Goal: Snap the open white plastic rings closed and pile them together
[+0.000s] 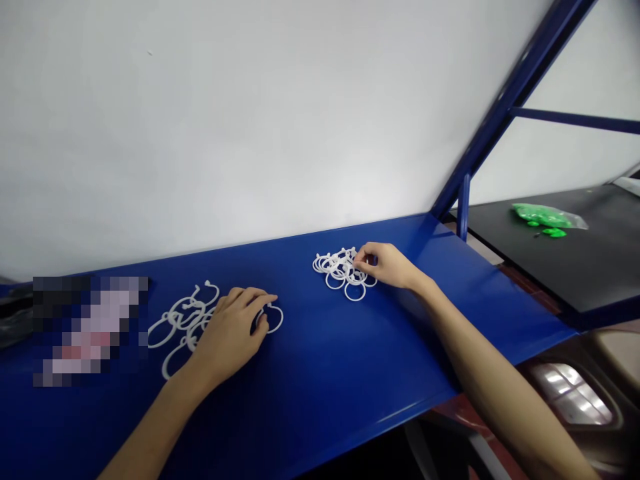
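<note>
Several larger white plastic rings with knobbed ends, like shower curtain rings (175, 319), lie loosely at the left of the blue table. My left hand (231, 330) is over their right side, fingers stretched out and thumb apart. One white ring (281, 321) shows by its fingertips; whether they touch it I cannot tell. Farther right, a pile of closed white rings (336, 270) lies near the wall. At its right edge, my right hand (385, 263) pinches thumb and fingers together on a white ring, which the fingers partly hide.
The blue table (300, 373) runs along a white wall (225, 133). Blurred-out items and a dark bag (17, 317) lie at far left. A blue metal frame (480, 150) rises at the right. Beyond it, a black table (565, 267) holds a clear bag of green pieces (543, 215).
</note>
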